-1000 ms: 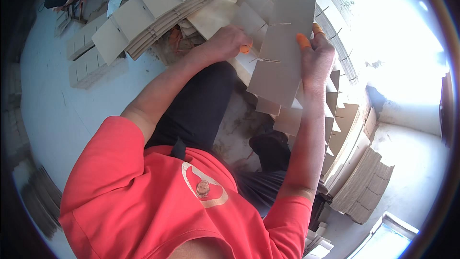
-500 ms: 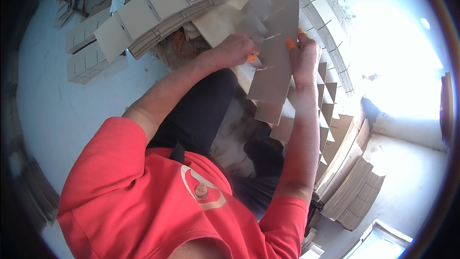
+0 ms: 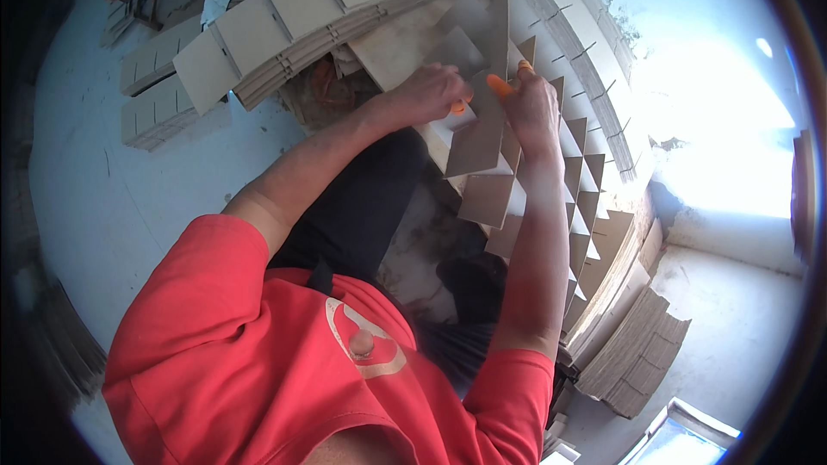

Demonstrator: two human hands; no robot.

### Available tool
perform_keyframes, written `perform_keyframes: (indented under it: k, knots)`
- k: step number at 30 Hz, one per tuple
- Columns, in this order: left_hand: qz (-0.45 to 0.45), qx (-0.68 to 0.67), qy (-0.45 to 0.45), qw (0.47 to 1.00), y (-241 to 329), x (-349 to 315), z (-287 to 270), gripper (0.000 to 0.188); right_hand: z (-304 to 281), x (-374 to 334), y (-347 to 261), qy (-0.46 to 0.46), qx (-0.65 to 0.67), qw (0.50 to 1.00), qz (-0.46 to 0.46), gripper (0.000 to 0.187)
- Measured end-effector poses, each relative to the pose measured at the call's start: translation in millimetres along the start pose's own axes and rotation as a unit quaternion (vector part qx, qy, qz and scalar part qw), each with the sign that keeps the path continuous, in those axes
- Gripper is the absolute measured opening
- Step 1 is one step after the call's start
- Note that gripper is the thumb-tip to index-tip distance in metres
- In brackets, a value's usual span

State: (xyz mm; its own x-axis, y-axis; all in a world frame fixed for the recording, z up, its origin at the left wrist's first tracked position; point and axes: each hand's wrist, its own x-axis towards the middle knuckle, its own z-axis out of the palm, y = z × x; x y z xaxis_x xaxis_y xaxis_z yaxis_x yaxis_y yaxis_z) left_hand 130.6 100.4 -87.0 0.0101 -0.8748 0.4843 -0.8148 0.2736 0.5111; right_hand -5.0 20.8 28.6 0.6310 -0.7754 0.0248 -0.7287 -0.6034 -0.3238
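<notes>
Before me stands a grid of interlocked grey-brown cardboard divider strips [image 3: 488, 200], its cells open upward. Fingers curled, my left hand [image 3: 433, 93] pinches a cardboard strip at the grid's left side. My right hand [image 3: 534, 116] is closed on the top edge of a long cardboard divider strip [image 3: 475, 145] that runs across the grid, thumb and forefinger gripping it. Orange covers [image 3: 500, 86] sit on fingertips of both hands. The long strip stands upright among the crossing strips. My hands partly hide where the pieces meet.
A long row of stacked slotted cardboard sheets [image 3: 303, 7] curves along the far left. Another stack [image 3: 579, 50] lies right of the grid. More bundles sit on the floor at left [image 3: 158, 112] and lower right [image 3: 636, 349]. Pale board [image 3: 388, 47] shows beneath the work.
The long strip, raised and leaning with its slots showing, has gone down among the crossing strips. My right hand has moved slightly down and left with it; my left hand has barely moved.
</notes>
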Motion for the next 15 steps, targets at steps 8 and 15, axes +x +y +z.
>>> perform_keyframes:
  k: [8,15]
  knots:
    - [-0.044,-0.032,-0.037,0.998,3.4,4.5,3.6,0.007,39.5,-63.1,6.6,-0.148,-0.085,0.985,-0.036,0.022]
    - [-0.015,0.035,-0.059,0.998,9.9,8.0,-5.8,0.029,39.9,-61.0,26.0,-0.074,-0.089,0.993,-0.016,0.049]
